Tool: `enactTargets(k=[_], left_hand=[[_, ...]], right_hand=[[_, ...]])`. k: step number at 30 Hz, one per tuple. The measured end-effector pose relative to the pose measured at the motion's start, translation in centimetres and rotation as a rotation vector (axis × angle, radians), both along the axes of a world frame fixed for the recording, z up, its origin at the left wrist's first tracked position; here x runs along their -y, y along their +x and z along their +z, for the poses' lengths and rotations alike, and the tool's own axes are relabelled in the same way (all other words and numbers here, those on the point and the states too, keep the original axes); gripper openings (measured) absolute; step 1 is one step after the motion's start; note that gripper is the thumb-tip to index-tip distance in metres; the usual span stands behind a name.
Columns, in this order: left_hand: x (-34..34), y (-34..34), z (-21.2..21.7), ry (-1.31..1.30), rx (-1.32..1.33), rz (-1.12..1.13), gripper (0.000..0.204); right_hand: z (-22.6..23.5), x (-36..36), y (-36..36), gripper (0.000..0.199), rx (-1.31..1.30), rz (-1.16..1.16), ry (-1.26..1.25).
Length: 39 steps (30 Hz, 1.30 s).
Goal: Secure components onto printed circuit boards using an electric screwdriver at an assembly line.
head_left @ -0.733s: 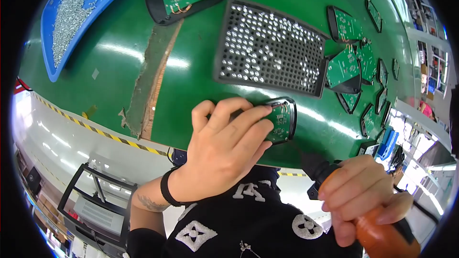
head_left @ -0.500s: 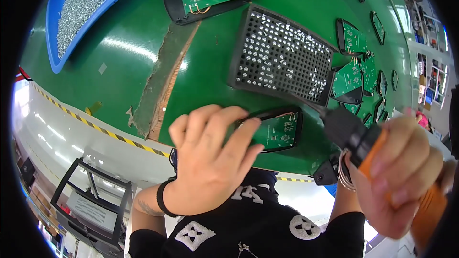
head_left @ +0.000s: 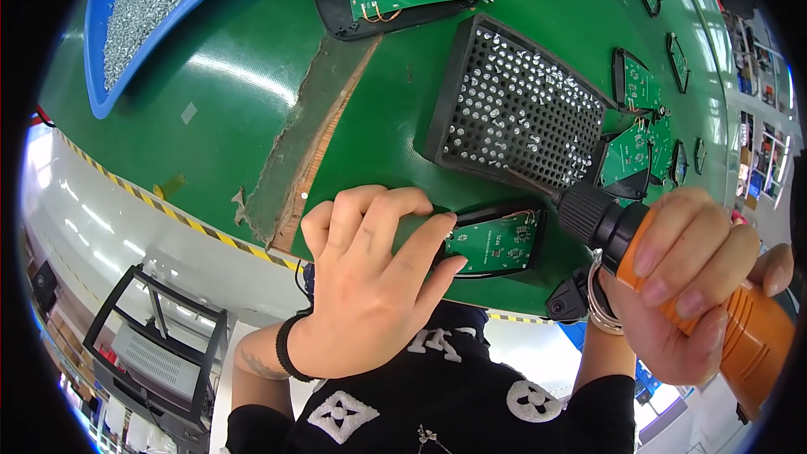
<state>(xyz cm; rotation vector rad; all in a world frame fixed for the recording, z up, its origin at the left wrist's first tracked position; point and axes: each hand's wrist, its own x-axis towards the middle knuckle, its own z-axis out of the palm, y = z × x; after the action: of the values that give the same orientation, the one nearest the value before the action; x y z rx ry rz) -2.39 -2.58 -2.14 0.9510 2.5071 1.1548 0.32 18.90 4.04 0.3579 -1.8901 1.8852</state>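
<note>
A person's left hand (head_left: 370,286), back up and fingers bent, lies across the near edge of a table (head_left: 206,151), its forearm (head_left: 259,367) tattooed; farther right along that edge, the right hand (head_left: 683,290) curls its fingers in a tight grip.

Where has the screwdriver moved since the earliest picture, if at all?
Yes: the screwdriver has moved forward, away from the person. Judged against the tray, its bit is now at the near edge.

A black T-shirt (head_left: 466,408) with white patches (head_left: 343,415), a black wristband (head_left: 282,351) and silvery bangles (head_left: 598,303) are worn.
</note>
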Motion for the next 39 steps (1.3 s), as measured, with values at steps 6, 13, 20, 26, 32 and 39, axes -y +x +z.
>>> enactTargets(k=[6,13,20,26,32,39], left_hand=[[0.1,-0.2,-0.1,0.019,-0.027,-0.013,0.039],[-0.2,-0.1,-0.1,0.024,0.011,0.027,0.036],[-0.3,-0.3,-0.2,0.067,0.024,0.031,0.037],[-0.2,-0.3,-0.1,0.061,0.042,0.028,0.039],[-0.2,-0.1,-0.4,0.098,0.026,0.025,0.036],[0.8,-0.1,-1.1,0.192,-0.113,0.001,0.025]], right_hand=[[-0.1,0.8,-0.8,0.037,-0.044,0.057,0.038],[0.5,2.6,-0.2,0.043,-0.202,-0.050,-0.042],[0.6,4.6,2.0,0.045,-0.054,0.204,-0.131],[0.1,4.8,2.0,0.047,0.013,0.210,-0.143],[0.5,4.5,2.0,0.050,0.034,0.195,-0.159],[1.1,5.0,2.3,0.052,-0.025,0.158,-0.201]])
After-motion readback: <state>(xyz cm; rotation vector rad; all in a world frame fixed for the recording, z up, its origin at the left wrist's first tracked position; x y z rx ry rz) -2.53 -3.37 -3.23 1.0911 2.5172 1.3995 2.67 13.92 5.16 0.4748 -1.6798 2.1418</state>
